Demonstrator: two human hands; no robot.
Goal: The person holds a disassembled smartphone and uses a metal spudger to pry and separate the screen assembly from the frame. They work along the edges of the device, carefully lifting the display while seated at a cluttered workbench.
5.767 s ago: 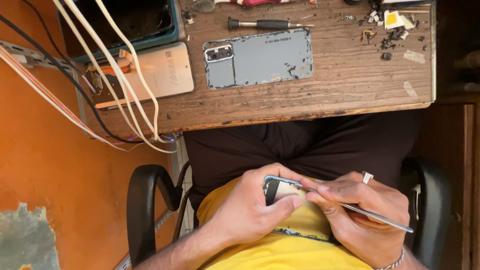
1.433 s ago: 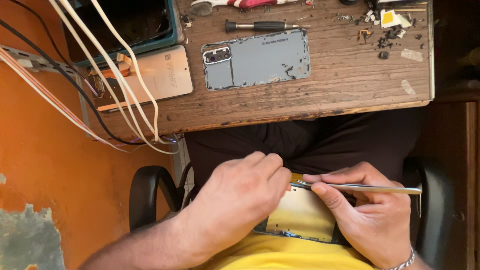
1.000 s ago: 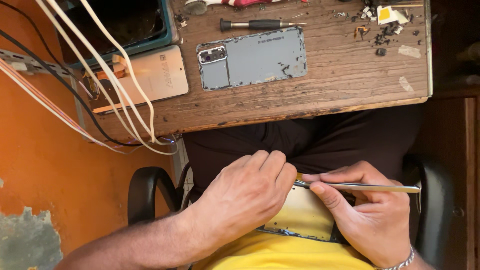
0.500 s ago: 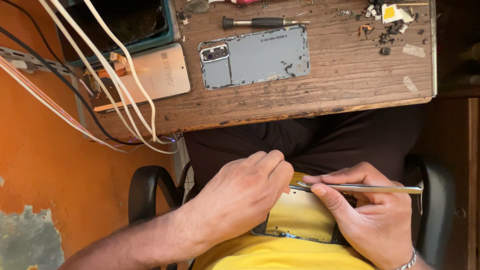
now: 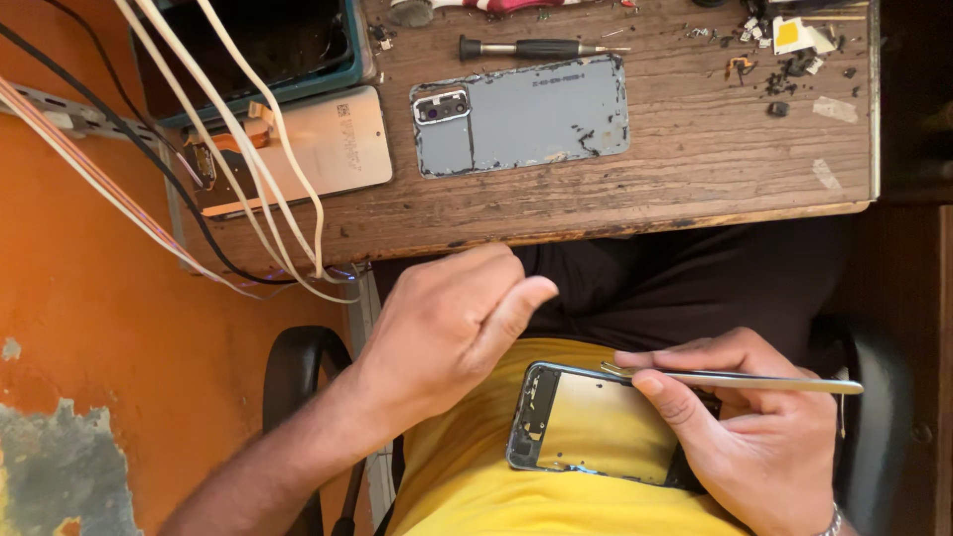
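One opened phone frame with a gold metal inner plate [image 5: 596, 425] lies flat on the person's lap, against the yellow shirt [image 5: 476, 476], below the edge of the worn wooden table [image 5: 695, 179]. The right hand [image 5: 759, 437] rests on the frame's right end and pinches one pair of slim steel tweezers [image 5: 735, 378] between thumb and forefinger, tip at the frame's upper edge. The left hand [image 5: 447, 333] hovers above and left of the frame, apart from it, fingers loosely curled, holding nothing that shows. On the table lie one grey-blue phone back cover [image 5: 526, 127], one pale gold phone panel [image 5: 318, 149], one black-handled screwdriver [image 5: 536, 47] and a scatter of small scraps [image 5: 784, 69]. One teal-rimmed tray [image 5: 248, 50] sits at the table's far left; its contents are too dark to tell. Several white and black cables [image 5: 238, 139] cross it
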